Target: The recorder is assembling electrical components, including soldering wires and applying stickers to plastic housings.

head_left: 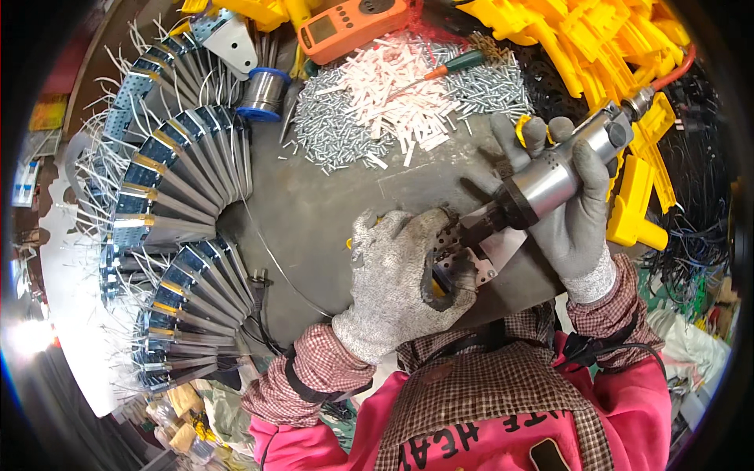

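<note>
My right hand, in a grey work glove, is closed around a silver air screwdriver, with the thumb over its barrel and other fingers behind it. The black nose of the tool points down and left. It meets a small part that my left hand, also gloved, grips. That part shows a dark perforated piece and a shiny metal plate; a bit of yellow shows between the fingers. Where the tool tip touches is hidden. A red air hose joins the tool's upper end.
Rows of blue-black boards with metal fins and white wires curve along the left. Toward the back lie loose screws, white strips, a green-orange screwdriver, an orange meter and a solder spool. Yellow plastic housings fill the far right.
</note>
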